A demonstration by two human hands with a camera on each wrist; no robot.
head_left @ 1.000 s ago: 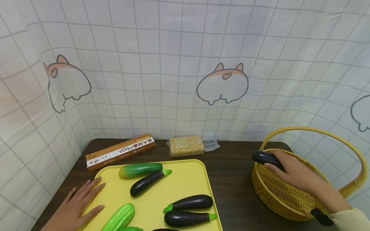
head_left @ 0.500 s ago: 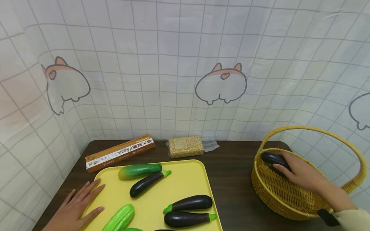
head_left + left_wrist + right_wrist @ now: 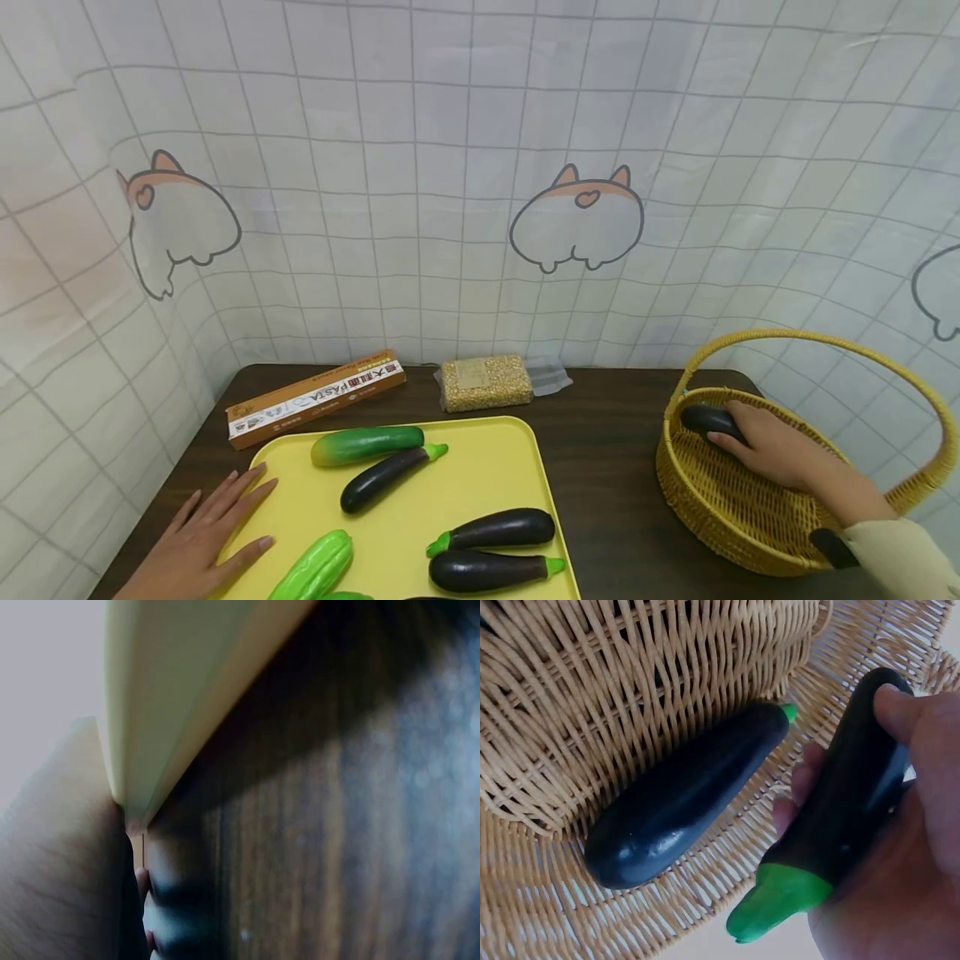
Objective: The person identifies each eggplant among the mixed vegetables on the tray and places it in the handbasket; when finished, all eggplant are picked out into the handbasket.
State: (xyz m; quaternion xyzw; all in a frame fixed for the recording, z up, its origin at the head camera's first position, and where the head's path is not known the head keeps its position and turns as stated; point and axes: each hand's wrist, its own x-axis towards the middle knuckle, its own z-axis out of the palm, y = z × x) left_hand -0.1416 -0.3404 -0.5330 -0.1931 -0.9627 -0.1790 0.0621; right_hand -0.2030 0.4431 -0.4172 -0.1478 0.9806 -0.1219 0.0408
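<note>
Curling round an eggplant (image 3: 847, 780), the right grip (image 3: 772, 450) holds it inside the wicker basket (image 3: 692, 512). Fingers spread, the left grip (image 3: 197, 537) lies across the edge of the yellow tray (image 3: 480, 471).

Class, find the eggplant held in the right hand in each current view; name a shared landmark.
Head: held eggplant lower right, framed by the basket.
Left wrist: not in it.
Right wrist: right of centre, green stem lowermost.
Shared landmark: basket, head and right wrist only.

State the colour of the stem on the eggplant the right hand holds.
The stem is green, clearest in the right wrist view.
</note>
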